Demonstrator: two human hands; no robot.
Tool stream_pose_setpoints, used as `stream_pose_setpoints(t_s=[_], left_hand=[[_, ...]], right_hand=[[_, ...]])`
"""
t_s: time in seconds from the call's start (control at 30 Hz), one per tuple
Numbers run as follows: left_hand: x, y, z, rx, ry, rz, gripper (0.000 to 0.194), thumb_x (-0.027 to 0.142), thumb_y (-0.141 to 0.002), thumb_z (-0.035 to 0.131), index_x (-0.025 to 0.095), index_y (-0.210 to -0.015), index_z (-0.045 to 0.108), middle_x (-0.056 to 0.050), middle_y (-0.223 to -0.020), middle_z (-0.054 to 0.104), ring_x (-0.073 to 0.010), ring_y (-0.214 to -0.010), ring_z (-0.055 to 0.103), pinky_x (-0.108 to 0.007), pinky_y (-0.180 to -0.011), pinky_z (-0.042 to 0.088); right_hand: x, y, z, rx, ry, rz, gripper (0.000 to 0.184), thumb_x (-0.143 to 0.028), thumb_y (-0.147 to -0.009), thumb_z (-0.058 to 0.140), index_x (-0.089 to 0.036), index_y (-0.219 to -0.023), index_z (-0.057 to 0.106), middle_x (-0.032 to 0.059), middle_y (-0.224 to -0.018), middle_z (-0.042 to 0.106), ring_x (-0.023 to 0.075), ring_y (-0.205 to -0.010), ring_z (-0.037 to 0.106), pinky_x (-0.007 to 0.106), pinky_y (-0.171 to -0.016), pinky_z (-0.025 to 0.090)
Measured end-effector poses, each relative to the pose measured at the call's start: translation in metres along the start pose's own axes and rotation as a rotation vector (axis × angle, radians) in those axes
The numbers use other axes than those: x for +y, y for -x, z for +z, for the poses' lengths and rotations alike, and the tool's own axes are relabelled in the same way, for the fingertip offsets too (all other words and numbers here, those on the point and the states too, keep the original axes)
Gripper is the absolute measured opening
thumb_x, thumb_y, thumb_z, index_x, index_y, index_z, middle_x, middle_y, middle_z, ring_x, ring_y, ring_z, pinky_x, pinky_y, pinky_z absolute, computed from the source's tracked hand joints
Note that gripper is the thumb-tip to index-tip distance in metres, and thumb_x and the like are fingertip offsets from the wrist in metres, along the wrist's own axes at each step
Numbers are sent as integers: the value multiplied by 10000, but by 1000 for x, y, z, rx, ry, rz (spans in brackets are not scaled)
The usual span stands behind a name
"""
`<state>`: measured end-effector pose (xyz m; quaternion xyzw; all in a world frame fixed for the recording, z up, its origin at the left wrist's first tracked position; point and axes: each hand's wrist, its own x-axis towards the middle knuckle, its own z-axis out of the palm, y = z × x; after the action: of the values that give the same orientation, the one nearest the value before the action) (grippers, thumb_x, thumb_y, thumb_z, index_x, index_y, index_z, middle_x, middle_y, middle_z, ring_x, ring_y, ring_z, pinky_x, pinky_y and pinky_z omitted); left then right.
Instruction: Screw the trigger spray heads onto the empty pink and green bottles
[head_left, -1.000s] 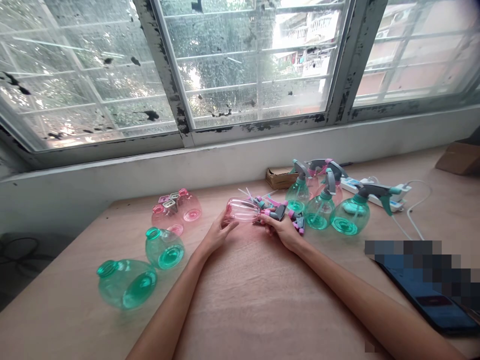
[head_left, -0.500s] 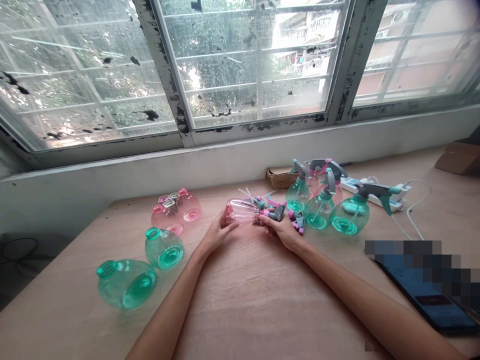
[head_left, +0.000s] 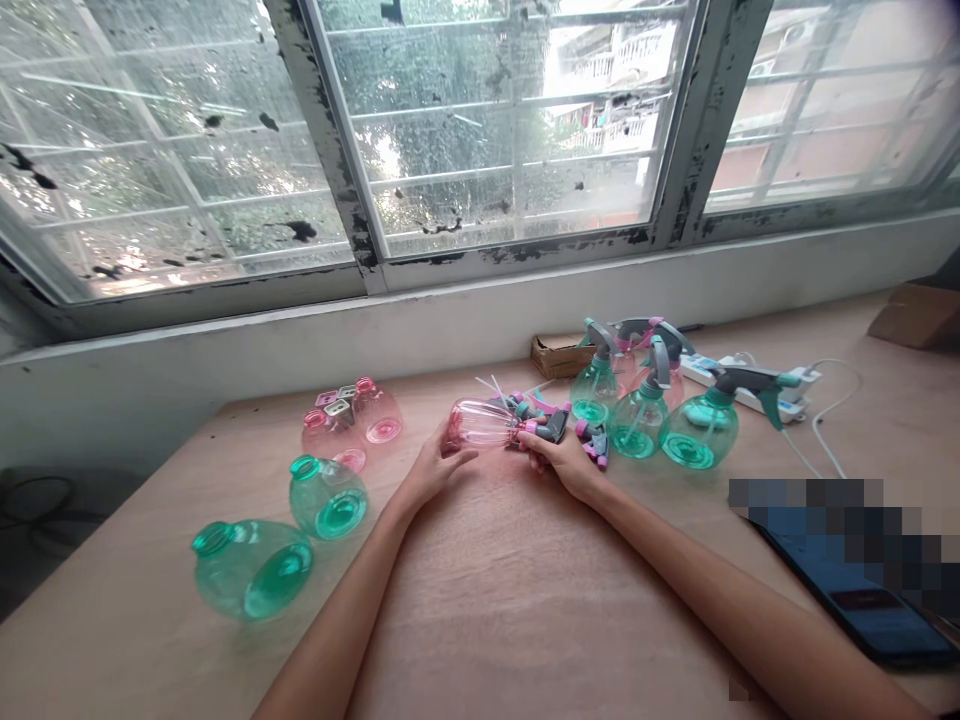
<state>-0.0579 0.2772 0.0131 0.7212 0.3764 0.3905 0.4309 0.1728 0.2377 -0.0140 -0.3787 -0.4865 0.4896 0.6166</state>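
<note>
A clear pink spray bottle (head_left: 484, 422) lies on its side between my hands, its base to the left. My left hand (head_left: 439, 462) is wrapped round the base end. At the neck, my right hand (head_left: 559, 455) grips the pink collar of the grey spray head (head_left: 553, 427) on the bottle; some of those fingers are hidden. Loose pink, teal and grey spray heads (head_left: 595, 442) lie just behind and beside my right hand. Beyond them stand green spray bottles (head_left: 636, 425) with heads on, and pink ones partly hidden behind.
To the left stand open green bottles (head_left: 253, 570) and open pink bottles (head_left: 379, 412), with small tags near the pink ones. A cardboard box (head_left: 562, 355) sits by the wall. A power strip (head_left: 772, 400) with cables and a phone (head_left: 855, 590) lie at the right.
Almost nothing differs. Both hands keep their hold on the pink bottle, which has shifted very slightly to the left.
</note>
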Motion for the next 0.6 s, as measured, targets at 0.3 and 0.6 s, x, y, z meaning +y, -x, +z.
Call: stream_pose_setpoints(t_s=[0.3, 0.6], left_hand=[[14, 2, 1, -13, -24, -25, 525, 445, -841, 678, 149, -1262, 573, -114, -1157, 671, -275, -1092, 624, -422, -992, 471], [13, 2, 2, -12, -7, -20, 613, 432, -825, 705, 156, -1340, 523, -123, -1228, 652, -274, -1137, 615, -391, -997, 477]], right_hand=[[-3, 1, 1, -25, -6, 19, 378, -426, -689, 853, -209, -924, 651, -48, -543, 622, 119, -410, 491, 248, -394, 397], [-1, 1, 1, -6, -16, 1, 338, -420, -714, 839, -206, -864, 625, -29, -625, 671, 91, -385, 472, 229, -363, 366]])
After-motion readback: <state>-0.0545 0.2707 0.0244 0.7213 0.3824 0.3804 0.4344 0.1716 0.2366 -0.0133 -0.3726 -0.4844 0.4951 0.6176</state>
